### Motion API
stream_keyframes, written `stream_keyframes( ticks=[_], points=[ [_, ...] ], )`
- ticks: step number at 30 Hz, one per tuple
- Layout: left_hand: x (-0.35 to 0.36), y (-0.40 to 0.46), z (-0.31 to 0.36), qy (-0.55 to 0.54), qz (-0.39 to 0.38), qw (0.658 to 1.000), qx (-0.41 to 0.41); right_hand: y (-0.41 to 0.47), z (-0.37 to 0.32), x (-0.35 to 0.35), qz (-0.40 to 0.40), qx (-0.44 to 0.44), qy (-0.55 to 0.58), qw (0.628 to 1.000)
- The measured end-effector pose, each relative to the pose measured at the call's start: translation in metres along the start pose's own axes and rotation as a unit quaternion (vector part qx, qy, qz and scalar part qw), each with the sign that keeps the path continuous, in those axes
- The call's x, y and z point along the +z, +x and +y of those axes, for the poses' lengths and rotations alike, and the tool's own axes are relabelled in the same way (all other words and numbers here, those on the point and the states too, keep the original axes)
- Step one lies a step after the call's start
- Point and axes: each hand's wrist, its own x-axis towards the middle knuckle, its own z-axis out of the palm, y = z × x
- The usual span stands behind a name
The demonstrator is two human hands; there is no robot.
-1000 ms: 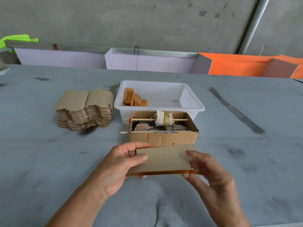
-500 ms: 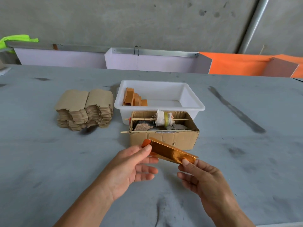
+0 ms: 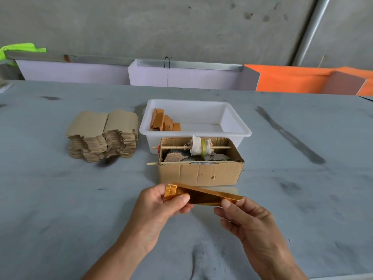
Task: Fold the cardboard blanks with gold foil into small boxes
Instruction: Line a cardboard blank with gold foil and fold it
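Head view, lower middle: left hand (image 3: 159, 207) and right hand (image 3: 242, 217) each pinch an end of the gold blank (image 3: 201, 196), held just in front of the cardboard box (image 3: 201, 172). Plenty of bare table (image 3: 60, 209) either side. Box contents are hard to make out. White tub (image 3: 238, 128) behind, blank stack (image 3: 103, 136) left.

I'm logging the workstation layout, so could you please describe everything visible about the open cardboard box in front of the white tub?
The cardboard box is brown corrugated, rectangular and open-topped, resting on the grey table against the white tub. Two thin wooden sticks cross it lengthwise; the rear one carries a white cloth roll with a yellow band. Greyish lumps lie inside. Neither hand touches it.
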Motion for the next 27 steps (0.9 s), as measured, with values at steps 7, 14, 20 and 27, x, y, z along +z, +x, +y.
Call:
stream_keyframes(
  ticks=[7,14,20,27],
  points=[
    [-0.011,-0.008,-0.011,0.111,-0.010,0.988,0.106,-0.002,0.006,-0.004,-0.022,-0.062,-0.022,0.998],
    [-0.008,-0.007,-0.005,-0.002,0.037,0.999,-0.001,0.000,0.004,-0.004,-0.046,-0.159,-0.052,0.985],
    [-0.019,0.005,0.009,-0.016,-0.017,0.985,-0.169,0.002,0.002,-0.015,-0.143,-0.191,-0.110,0.965],
    [-0.026,0.003,0.012,0.014,-0.204,0.945,-0.257,0.005,0.003,-0.018,-0.180,-0.167,-0.110,0.963]
  ],
)
